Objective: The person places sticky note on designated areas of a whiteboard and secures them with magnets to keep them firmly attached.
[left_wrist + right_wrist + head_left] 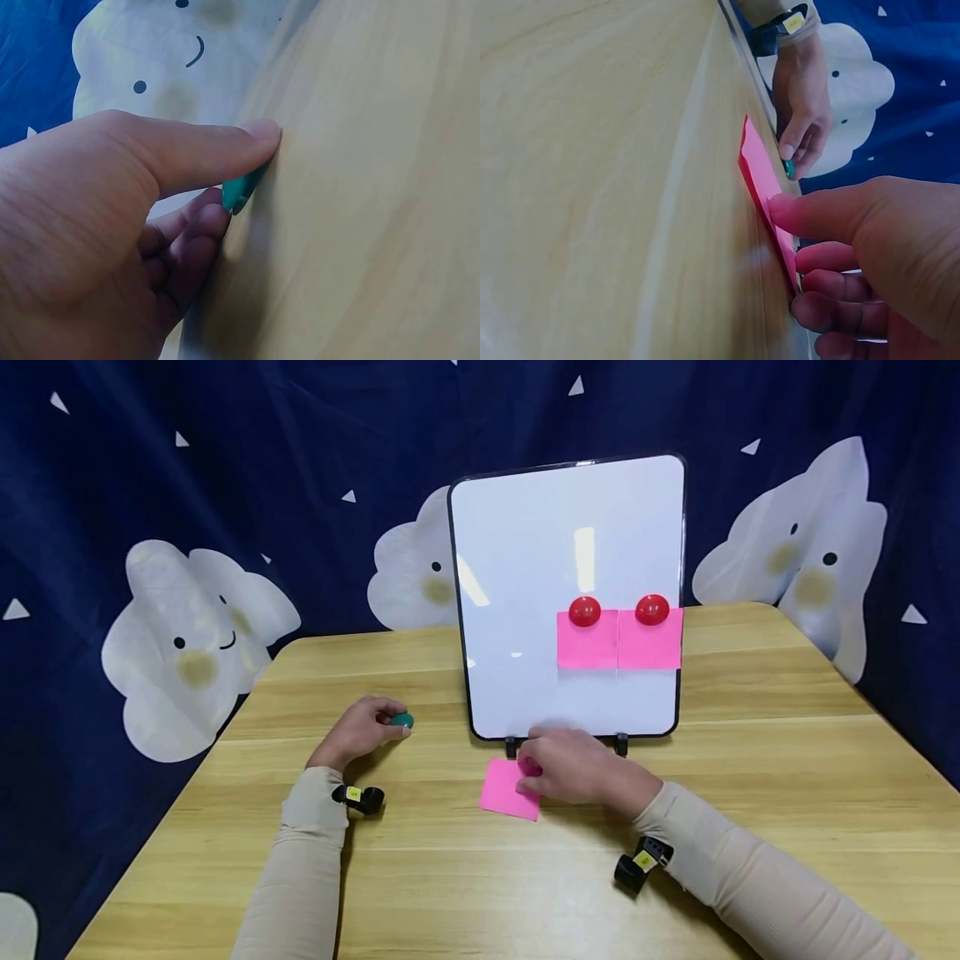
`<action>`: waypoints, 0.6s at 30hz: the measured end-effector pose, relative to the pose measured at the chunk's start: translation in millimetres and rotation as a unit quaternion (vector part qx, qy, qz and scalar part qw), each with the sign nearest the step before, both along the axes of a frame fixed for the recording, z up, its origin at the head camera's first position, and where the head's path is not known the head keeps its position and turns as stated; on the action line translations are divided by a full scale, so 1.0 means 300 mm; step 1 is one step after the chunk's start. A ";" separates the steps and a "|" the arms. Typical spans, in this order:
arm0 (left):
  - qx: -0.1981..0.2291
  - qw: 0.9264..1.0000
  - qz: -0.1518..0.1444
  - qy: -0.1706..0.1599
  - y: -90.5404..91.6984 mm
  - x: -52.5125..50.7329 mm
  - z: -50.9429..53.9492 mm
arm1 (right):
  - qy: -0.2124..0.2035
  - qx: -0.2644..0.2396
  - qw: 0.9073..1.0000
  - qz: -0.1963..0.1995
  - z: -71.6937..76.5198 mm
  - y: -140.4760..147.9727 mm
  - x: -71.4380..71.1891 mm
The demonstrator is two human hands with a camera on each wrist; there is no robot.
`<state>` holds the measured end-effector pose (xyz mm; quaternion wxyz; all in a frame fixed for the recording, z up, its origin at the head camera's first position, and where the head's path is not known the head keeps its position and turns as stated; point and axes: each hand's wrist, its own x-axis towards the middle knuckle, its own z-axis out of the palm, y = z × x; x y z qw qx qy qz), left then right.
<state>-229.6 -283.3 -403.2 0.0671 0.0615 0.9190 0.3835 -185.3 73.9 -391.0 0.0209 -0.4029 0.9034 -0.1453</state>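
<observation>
On the left of the table, my left hand (358,731) pinches a round green magnet (402,720) between thumb and fingers. The left wrist view shows the thumb over the green magnet (238,189), close to the wood. My right hand (573,766) grips a pink sticky note (502,791) by its right side, in front of the whiteboard (517,577). Seen from the right wrist, the thumb lies on the note's (761,174) face, with the fingers at its far edge. Two pink notes (587,649) hang side by side on the board under two red magnets (585,612).
Black stand feet (622,745) support the upright whiteboard on the wooden table (450,885). A dark blue curtain (315,435) with white clouds hangs behind the table. Each wrist wears a black camera band (360,798).
</observation>
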 end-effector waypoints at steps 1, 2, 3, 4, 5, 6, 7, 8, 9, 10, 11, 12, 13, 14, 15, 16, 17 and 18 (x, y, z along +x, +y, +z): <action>0.002 1.000 0.001 -0.002 0.000 -0.001 0.000 | -0.003 0.000 1.000 -0.003 0.001 0.000 0.000; 0.003 1.000 0.003 -0.003 0.000 -0.001 0.000 | -0.007 -0.001 1.000 -0.006 0.003 0.000 0.000; 0.005 1.000 0.003 -0.004 0.001 -0.003 0.000 | -0.012 -0.003 1.000 -0.010 0.004 0.000 0.000; 0.006 1.000 0.004 -0.005 0.000 -0.003 -0.002 | -0.017 -0.005 1.000 -0.013 0.006 -0.001 0.001; 0.007 1.000 0.004 -0.005 0.000 -0.002 -0.003 | -0.023 -0.007 1.000 -0.016 0.007 -0.001 0.002; 0.008 1.000 0.005 -0.005 -0.001 -0.003 -0.005 | -0.028 -0.010 0.999 -0.018 0.007 -0.002 0.003; 0.008 1.000 0.004 -0.004 -0.002 -0.004 -0.006 | -0.031 -0.014 0.999 -0.020 0.008 -0.002 0.003; 0.007 1.000 0.005 -0.002 -0.002 -0.005 -0.008 | -0.034 -0.016 0.999 -0.021 0.008 -0.003 0.003; 0.007 1.000 0.005 -0.001 -0.003 -0.005 -0.009 | -0.034 -0.017 0.999 -0.022 0.008 -0.003 0.003; 0.006 1.000 0.007 0.000 -0.003 -0.005 -0.010 | -0.033 -0.018 0.999 -0.021 0.008 -0.004 0.003; 0.005 1.000 0.007 0.001 -0.003 -0.004 -0.011 | -0.032 -0.018 0.999 -0.020 0.007 -0.004 0.003; 0.003 1.000 0.008 0.002 -0.004 -0.004 -0.012 | -0.030 -0.019 0.999 -0.020 0.006 -0.005 0.002; 0.003 1.000 0.010 0.003 -0.003 -0.004 -0.012 | -0.029 -0.020 0.999 -0.019 0.004 -0.005 0.002; 0.003 1.000 0.012 0.002 -0.003 -0.004 -0.013 | -0.027 -0.023 0.999 -0.018 0.003 -0.005 0.001; 0.004 1.000 0.013 0.001 -0.003 -0.004 -0.013 | -0.026 -0.026 0.999 -0.016 0.002 -0.005 0.001; 0.005 1.000 0.013 0.001 -0.003 -0.005 -0.014 | -0.026 -0.031 0.999 -0.013 0.001 -0.006 0.001; 0.006 1.000 0.012 0.000 -0.004 -0.006 -0.015 | -0.026 -0.037 0.999 -0.010 0.000 -0.006 0.000; 0.008 1.000 0.013 -0.002 -0.004 -0.007 -0.015 | -0.026 -0.043 0.999 -0.006 -0.002 -0.006 0.000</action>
